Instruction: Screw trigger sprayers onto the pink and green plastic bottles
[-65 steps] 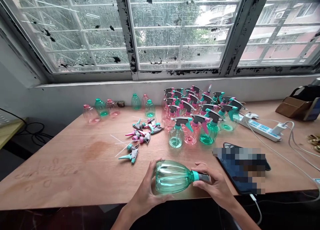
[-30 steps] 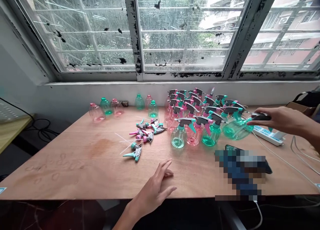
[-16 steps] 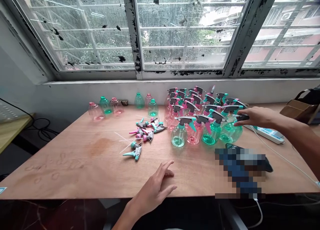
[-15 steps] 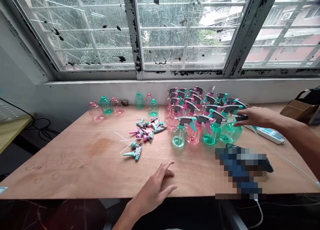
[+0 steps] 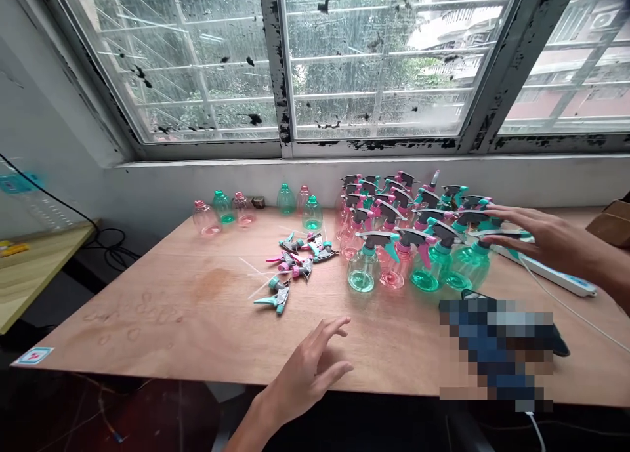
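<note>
My left hand [image 5: 311,368] hovers at the table's front edge, fingers apart and holding nothing. At the right end of a cluster of spray bottles, my right hand [image 5: 548,234] has its fingers stretched out beside the head of a green spray bottle [image 5: 470,265]; whether the fingertips touch it I cannot tell. In the front row beside it stand another green spray bottle [image 5: 426,271], a pink one [image 5: 392,271] and a paler green one [image 5: 361,275]. Several loose trigger heads [image 5: 280,296] with thin tubes lie mid-table. Bottles without heads, among them a pink bottle [image 5: 207,219], stand at the back left.
A white power strip [image 5: 566,281] and cable lie to the right. Nearer the front edge is a blurred-out dark item [image 5: 497,347]. A cardboard box [image 5: 610,222] sits at the far right. The window wall [image 5: 236,173] bounds the table's back.
My right hand has loosened from the front-right green bottle's head, its fingers now spread. The view has turned slightly left; my left hand keeps nearly the same pose.
</note>
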Tool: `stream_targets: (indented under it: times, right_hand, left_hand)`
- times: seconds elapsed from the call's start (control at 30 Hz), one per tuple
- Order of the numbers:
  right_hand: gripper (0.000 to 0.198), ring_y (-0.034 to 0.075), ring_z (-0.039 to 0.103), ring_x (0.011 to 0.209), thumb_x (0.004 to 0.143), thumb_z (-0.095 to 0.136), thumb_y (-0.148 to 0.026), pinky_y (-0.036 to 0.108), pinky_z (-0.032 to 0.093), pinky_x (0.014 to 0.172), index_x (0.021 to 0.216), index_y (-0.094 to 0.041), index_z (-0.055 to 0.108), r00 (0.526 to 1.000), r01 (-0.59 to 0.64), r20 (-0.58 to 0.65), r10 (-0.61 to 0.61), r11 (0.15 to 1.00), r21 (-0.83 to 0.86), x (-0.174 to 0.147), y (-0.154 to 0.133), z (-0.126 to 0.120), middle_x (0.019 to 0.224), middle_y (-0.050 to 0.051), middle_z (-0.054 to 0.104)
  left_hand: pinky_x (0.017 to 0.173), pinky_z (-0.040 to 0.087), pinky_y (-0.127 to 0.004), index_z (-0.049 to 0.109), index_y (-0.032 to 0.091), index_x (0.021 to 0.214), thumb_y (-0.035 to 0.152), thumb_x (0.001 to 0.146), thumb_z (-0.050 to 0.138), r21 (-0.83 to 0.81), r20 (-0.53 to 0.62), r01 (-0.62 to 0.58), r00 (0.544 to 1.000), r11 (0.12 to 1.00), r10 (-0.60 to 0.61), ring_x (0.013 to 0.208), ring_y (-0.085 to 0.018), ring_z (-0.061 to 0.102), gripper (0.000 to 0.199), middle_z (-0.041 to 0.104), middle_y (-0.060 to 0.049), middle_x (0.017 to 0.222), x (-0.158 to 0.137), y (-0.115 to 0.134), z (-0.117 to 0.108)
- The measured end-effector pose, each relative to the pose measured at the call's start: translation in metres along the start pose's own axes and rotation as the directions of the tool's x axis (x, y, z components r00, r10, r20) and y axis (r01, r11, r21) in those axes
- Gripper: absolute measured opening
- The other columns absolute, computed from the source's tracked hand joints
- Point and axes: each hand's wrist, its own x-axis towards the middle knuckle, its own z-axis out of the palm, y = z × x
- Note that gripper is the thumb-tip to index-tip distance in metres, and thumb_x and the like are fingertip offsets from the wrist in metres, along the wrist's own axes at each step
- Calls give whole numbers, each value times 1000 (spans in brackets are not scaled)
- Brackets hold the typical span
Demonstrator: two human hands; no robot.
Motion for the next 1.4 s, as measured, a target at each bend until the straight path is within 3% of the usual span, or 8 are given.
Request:
stream_targets:
  times: [0.17,0.37,0.53,0.7,0.8,0.9,1.27,1.4]
  right_hand:
    - [58,29,36,149,102,50,-50,49,34,119,156,-33,37,935,310,-251,-251,923,230,-58,-80,7,164,12,36]
    - [50,26,45,144,106,37,-19,51,45,115,155,-30,37,898,397,-18,-440,791,465,-92,-186,50,149,7,59]
    - [58,22,52,138,99,40,-6,43,40,119,155,-17,36,737,533,87,-670,656,534,-79,-257,79,148,9,60]
    - [42,23,57,133,108,42,-28,37,47,112,148,-16,45,652,698,-55,-756,570,434,-48,-304,111,147,8,61]
    - [41,27,59,129,108,39,-30,40,50,106,144,-12,49,611,765,-118,-783,545,345,-33,-322,124,146,11,62]
    - [46,29,51,136,107,41,-28,42,46,110,149,-9,42,684,697,-71,-726,623,354,-20,-334,124,152,14,55]
    - [52,42,44,142,93,50,2,54,43,110,144,8,44,929,251,233,-288,952,175,64,-357,178,151,38,44]
    - [42,36,55,133,99,62,-18,61,44,107,140,-16,54,961,182,186,-207,973,141,78,-362,198,148,17,55]
  left_hand:
    - [108,48,-41,52,30,136,36,97,61,297,-402,61,913,953,66,124,-24,61,41,61,-6,140,17,-2,-72]
    - [95,55,-49,54,13,133,36,97,59,388,-681,391,732,835,-26,113,-30,65,43,63,-17,130,94,-45,-222]
    - [93,56,-47,60,18,128,31,98,63,512,-642,458,766,726,-31,110,-26,66,33,62,-10,131,176,-69,-289]
    - [93,56,-48,59,18,129,31,97,64,678,-364,316,929,664,-69,111,-27,66,35,62,-11,132,266,-80,-256]
    - [91,57,-47,60,17,127,31,98,63,707,-271,316,947,633,-171,109,-26,67,33,64,-10,129,305,-95,-211]
    - [90,58,-47,60,17,127,32,97,63,700,-260,364,931,614,-255,108,-26,67,33,64,-10,128,321,-108,-176]
    - [95,55,-50,55,18,134,33,95,66,524,-401,272,915,807,-48,115,-29,64,44,60,-12,135,266,-49,-214]
    - [98,55,-40,43,22,143,42,87,73,421,-399,124,915,898,61,123,-28,62,67,61,-12,140,193,-18,-186]
